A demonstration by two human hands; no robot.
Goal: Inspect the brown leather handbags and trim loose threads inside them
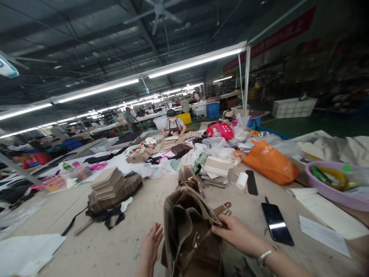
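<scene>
Holding the bag: the right hand (238, 232) pinches the rim of the brown bag (191, 231) on its right side, thumb and fingers closed on the edge.
Left hand: open, fingers apart, just beside the bag's left side; no hold on it shows.
Bag: at the near edge of the table (129, 238), mouth gaping toward the viewer; its base cannot be seen.
Buckle strap (221, 208): juts from the rim just beyond the right fingers; it could snag or scratch if the bag were turned carelessly.
Other bag (188, 179): just beyond the first; a forward push could knock it into the stack (215, 171) behind.
Phone (277, 223): flat, right of the bag; a wide sweep of the right forearm could shift it.
Grip risk: with one side held, the soft walls could sag or twist.
</scene>
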